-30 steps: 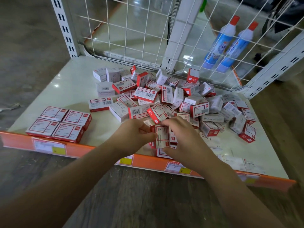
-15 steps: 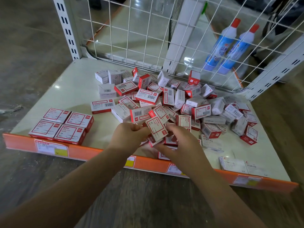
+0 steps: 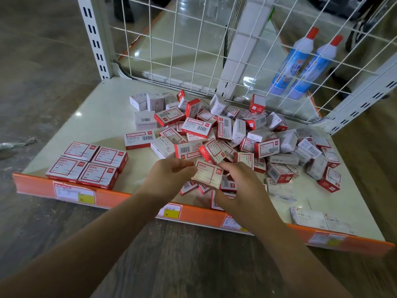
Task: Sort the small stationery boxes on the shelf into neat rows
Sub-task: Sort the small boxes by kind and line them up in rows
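Pale cream shelf (image 3: pixel 71 125) with an orange front lip, wire mesh behind. Loose heap of small red-and-white cardboard stationery boxes (image 3: pixel 223 134) at twelve o'clock; a tidy block of four flat red-bordered boxes (image 3: pixel 86 164) at nine. Left hand (image 3: pixel 169 179) and right hand (image 3: pixel 240 190) pinching one flat red-bordered box (image 3: pixel 208 172) between curled fingers, just above the near-edge strays. Best kept label-up, carried toward nine o'clock, set flush beside the block, edges squared, without nudging the placed four.
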A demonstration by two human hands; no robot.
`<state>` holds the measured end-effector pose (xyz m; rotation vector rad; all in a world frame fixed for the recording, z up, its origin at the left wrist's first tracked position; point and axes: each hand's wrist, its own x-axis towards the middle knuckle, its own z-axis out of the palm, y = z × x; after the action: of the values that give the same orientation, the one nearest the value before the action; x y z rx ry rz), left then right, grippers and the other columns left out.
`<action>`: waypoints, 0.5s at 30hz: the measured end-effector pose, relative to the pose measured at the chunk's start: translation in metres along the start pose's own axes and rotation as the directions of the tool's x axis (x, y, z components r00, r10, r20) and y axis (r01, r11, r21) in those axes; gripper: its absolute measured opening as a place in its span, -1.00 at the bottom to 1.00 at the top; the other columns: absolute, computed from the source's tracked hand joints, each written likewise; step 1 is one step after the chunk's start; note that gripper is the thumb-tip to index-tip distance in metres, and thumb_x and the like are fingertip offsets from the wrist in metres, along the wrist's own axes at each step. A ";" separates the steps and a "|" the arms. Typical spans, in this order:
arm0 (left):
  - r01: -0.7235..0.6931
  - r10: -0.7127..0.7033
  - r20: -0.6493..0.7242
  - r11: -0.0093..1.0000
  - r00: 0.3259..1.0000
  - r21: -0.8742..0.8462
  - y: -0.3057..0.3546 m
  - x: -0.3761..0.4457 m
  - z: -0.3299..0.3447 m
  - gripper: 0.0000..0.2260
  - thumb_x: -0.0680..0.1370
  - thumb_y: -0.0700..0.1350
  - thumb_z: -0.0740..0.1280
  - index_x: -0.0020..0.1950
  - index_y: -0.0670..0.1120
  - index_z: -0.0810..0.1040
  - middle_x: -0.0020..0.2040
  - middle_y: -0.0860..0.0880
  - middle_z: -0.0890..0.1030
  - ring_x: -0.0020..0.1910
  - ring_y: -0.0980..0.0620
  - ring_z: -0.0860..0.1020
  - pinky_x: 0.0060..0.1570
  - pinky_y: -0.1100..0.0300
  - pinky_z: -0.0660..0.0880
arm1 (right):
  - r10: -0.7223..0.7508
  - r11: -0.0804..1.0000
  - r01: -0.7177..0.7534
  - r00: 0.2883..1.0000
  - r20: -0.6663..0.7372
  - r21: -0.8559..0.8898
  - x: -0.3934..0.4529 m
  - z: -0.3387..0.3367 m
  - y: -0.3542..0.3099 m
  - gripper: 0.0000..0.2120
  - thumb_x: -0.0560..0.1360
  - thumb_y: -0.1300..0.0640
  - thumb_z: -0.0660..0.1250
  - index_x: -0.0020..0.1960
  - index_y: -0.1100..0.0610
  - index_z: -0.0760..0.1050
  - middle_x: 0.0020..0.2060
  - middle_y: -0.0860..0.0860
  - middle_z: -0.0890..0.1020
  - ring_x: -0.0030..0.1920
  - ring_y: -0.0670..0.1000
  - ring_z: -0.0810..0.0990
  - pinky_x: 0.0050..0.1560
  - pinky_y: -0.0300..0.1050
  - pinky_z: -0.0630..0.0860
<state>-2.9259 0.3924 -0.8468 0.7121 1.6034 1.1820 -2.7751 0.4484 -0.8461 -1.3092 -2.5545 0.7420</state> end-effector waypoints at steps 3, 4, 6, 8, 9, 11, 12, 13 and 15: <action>-0.007 0.004 0.034 0.996 0.999 0.091 -0.004 -0.001 -0.002 -0.90 0.56 -0.17 0.27 -0.07 0.01 0.54 -0.19 0.19 0.56 -0.27 0.20 0.52 -0.44 0.53 0.43 | 0.005 0.999 -0.006 1.000 0.026 0.034 0.000 -0.003 -0.001 -0.46 0.48 0.04 0.31 0.42 -0.03 0.22 0.32 -0.10 0.33 0.35 -0.08 0.25 0.30 -0.17 0.25; -0.006 0.001 0.039 0.994 0.999 0.113 -0.006 -0.001 -0.002 -0.91 0.56 -0.18 0.28 -0.06 0.00 0.54 -0.19 0.20 0.57 -0.29 0.22 0.51 -0.45 0.54 0.42 | 0.007 0.999 -0.008 0.999 0.034 0.048 0.001 -0.004 -0.001 -0.47 0.49 0.08 0.30 0.42 -0.03 0.23 0.32 -0.09 0.33 0.36 -0.07 0.25 0.32 -0.13 0.26; -0.010 0.003 0.052 0.989 0.999 0.145 -0.008 -0.001 -0.002 -0.93 0.56 -0.19 0.28 -0.04 -0.03 0.52 -0.26 0.21 0.55 -0.35 0.30 0.52 -0.47 0.56 0.38 | 0.005 0.998 -0.007 0.999 0.044 0.057 0.001 -0.006 -0.001 -0.47 0.49 0.11 0.29 0.42 -0.02 0.23 0.33 -0.09 0.33 0.37 -0.07 0.25 0.34 -0.08 0.27; -0.023 0.012 0.066 0.985 0.998 0.171 -0.008 -0.001 -0.002 -0.92 0.55 -0.21 0.28 -0.02 -0.03 0.48 -0.30 0.22 0.54 -0.41 0.37 0.51 -0.47 0.57 0.37 | -0.003 0.998 0.001 0.999 0.041 0.057 0.001 -0.006 0.000 -0.47 0.49 0.12 0.30 0.42 -0.02 0.23 0.33 -0.09 0.33 0.36 -0.07 0.25 0.35 -0.08 0.29; -0.032 0.019 0.072 0.982 0.997 0.185 -0.009 -0.002 -0.002 -0.91 0.55 -0.22 0.29 -0.02 -0.02 0.48 -0.30 0.22 0.54 -0.40 0.36 0.51 -0.46 0.57 0.38 | -0.006 0.999 0.004 0.999 0.034 0.054 0.001 -0.005 0.000 -0.48 0.49 0.12 0.30 0.41 -0.02 0.24 0.32 -0.09 0.34 0.36 -0.08 0.26 0.34 -0.10 0.28; -0.048 0.032 0.077 0.977 0.997 0.207 -0.009 -0.002 -0.003 -0.88 0.54 -0.23 0.29 0.01 -0.02 0.48 -0.26 0.21 0.55 -0.33 0.33 0.53 -0.42 0.57 0.41 | -0.018 0.999 0.017 1.000 0.020 0.034 0.000 -0.004 0.001 -0.49 0.49 0.11 0.31 0.40 -0.03 0.26 0.31 -0.10 0.36 0.34 -0.10 0.27 0.33 -0.15 0.27; -0.051 0.036 0.076 0.976 0.996 0.213 -0.010 -0.001 -0.004 -0.87 0.54 -0.24 0.29 0.02 -0.03 0.49 -0.23 0.20 0.57 -0.30 0.31 0.53 -0.39 0.56 0.42 | -0.029 0.999 0.029 1.000 0.009 0.022 0.000 -0.003 0.002 -0.50 0.49 0.10 0.32 0.39 -0.03 0.28 0.30 -0.11 0.37 0.34 -0.10 0.28 0.32 -0.17 0.26; -0.053 0.038 0.074 0.974 0.997 0.220 -0.011 -0.001 -0.005 -0.86 0.54 -0.24 0.29 0.04 -0.03 0.50 -0.19 0.20 0.58 -0.28 0.31 0.53 -0.37 0.56 0.43 | -0.040 0.999 0.040 0.999 -0.002 0.013 -0.001 -0.002 0.002 -0.51 0.49 0.09 0.33 0.38 -0.03 0.29 0.30 -0.11 0.38 0.33 -0.11 0.28 0.31 -0.18 0.26; -0.056 0.041 0.065 0.970 0.997 0.236 -0.011 -0.001 -0.005 -0.83 0.55 -0.25 0.28 0.10 -0.06 0.52 -0.18 0.19 0.57 -0.27 0.32 0.51 -0.36 0.56 0.44 | -0.049 0.999 0.050 0.999 -0.021 0.009 -0.001 -0.001 0.002 -0.52 0.48 0.08 0.34 0.37 -0.03 0.31 0.28 -0.11 0.39 0.31 -0.11 0.30 0.30 -0.21 0.26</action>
<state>-2.9297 0.3857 -0.8569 0.9364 1.7031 1.0024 -2.7727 0.4487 -0.8457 -1.2396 -2.5543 0.7263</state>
